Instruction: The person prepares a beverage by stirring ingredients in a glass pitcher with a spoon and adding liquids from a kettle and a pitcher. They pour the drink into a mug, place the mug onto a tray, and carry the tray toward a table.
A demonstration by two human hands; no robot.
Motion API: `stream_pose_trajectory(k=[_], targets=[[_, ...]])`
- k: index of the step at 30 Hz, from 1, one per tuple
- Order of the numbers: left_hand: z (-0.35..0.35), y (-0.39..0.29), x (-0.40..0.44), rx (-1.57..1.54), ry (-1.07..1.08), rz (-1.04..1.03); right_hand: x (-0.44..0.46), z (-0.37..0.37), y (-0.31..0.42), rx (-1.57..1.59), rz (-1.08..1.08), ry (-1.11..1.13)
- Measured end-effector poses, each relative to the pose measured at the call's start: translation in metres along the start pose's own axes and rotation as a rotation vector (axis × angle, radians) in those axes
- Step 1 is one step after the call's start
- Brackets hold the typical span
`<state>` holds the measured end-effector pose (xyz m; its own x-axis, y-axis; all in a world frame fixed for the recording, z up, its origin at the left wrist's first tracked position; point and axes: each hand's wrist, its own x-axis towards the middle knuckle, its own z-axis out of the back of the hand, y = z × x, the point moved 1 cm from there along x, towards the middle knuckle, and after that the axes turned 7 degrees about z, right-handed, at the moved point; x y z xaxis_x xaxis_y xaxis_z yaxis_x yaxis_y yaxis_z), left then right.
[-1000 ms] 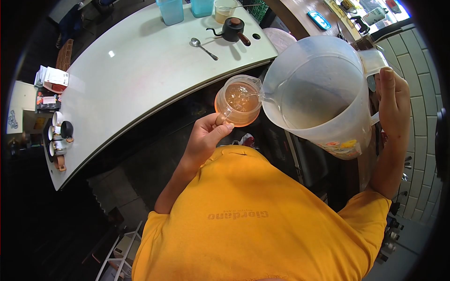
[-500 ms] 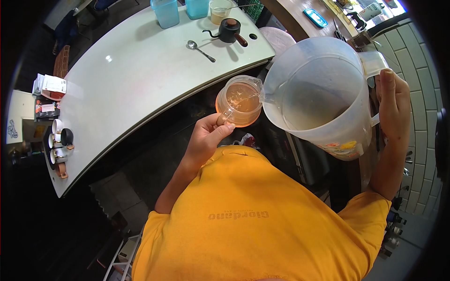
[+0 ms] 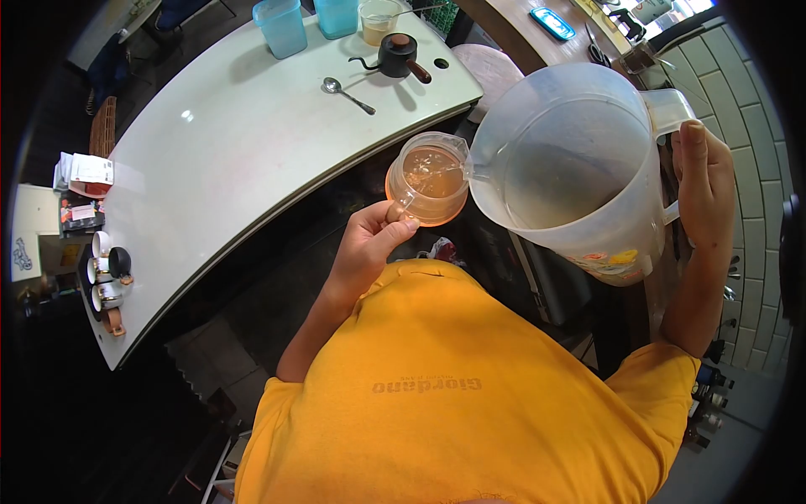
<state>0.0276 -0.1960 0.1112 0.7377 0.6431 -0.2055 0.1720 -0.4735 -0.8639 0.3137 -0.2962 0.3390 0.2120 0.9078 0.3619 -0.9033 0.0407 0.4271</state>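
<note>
My left hand (image 3: 374,244) is closed on the handle of a small clear jug (image 3: 432,178) with orange-tinted liquid inside. My right hand (image 3: 703,181) grips the handle of a large translucent pitcher (image 3: 579,160), tilted so its spout meets the small jug's rim. Liquid runs from the spout into the small jug, whose surface is rippled. Both vessels are in the air, beside the white counter's edge. Some cloudy liquid shows low inside the pitcher.
On the white counter (image 3: 227,143) are a spoon (image 3: 349,96), a black kettle (image 3: 398,57), blue containers (image 3: 280,29), a clear cup (image 3: 378,23) and several mugs (image 3: 107,296) at the left. A wooden counter (image 3: 512,25) holds a blue-rimmed item (image 3: 552,23). A tiled wall stands at right.
The counter and its items have shifted left in view, and the kettle and spoon also slightly up. Both hands keep their holds, and liquid still flows from pitcher to jug.
</note>
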Motion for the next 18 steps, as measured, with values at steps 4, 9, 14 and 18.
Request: stream_pose_trajectory(k=[4, 9, 14, 18], targets=[[0.0, -0.001, 0.004, 0.016, 0.039, -0.014, -0.004, 0.0, 0.001, 0.037, 0.006, -0.029], [-0.003, 0.0, 0.011, 0.045, 0.036, 0.011, -0.015, 0.008, -0.016, 0.018, -0.052, -0.033], [-0.008, -0.005, 0.019, 0.049, 0.059, 0.034, -0.033, 0.015, -0.034, 0.174, -0.19, -0.158], [-0.016, -0.015, 0.028, 0.073, 0.06, 0.016, -0.047, 0.01, -0.043, 0.295, -0.325, -0.407]])
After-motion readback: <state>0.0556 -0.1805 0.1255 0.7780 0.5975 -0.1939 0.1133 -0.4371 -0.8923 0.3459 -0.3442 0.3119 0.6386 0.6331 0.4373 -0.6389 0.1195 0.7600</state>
